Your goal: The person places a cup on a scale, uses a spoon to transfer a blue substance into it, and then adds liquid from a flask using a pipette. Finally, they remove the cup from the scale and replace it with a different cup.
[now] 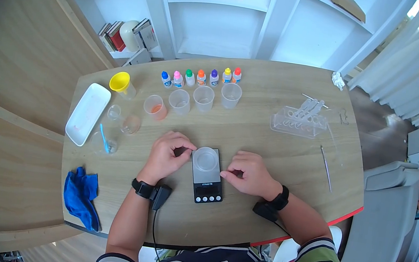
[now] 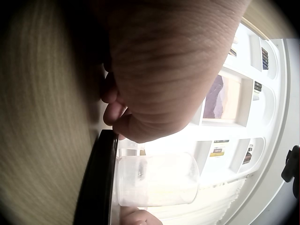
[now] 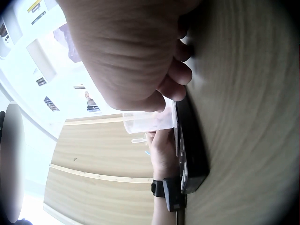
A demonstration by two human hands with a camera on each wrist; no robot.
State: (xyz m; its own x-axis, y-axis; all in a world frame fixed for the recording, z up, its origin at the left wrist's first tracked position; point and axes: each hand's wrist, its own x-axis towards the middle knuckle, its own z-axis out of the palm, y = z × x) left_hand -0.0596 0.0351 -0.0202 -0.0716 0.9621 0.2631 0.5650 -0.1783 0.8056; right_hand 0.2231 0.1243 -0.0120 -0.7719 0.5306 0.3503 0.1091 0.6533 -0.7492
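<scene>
A small black digital scale [image 1: 208, 177] with a silver plate lies on the table between the two hands. On its plate stands a clear plastic cup [image 1: 206, 158], seen from the side in the left wrist view as a translucent cup [image 2: 159, 180]. The left hand [image 1: 167, 151] rests by the scale's upper left edge, its fingers loosely curled and fingertips right at the edge. Across from it, the right hand [image 1: 250, 174] lies with bent fingers, thumb tip close to the scale's right side. Neither hand holds the cup. The scale's display is unreadable.
Behind the scale stand several clear cups [image 1: 203, 98], one with orange liquid [image 1: 156, 108], and a row of small dropper bottles [image 1: 201, 77]. Left are a yellow funnel [image 1: 119, 82], a white tray [image 1: 87, 114] and a blue cloth [image 1: 81, 197]. Right are a tube rack [image 1: 298, 122] and tweezers [image 1: 326, 168].
</scene>
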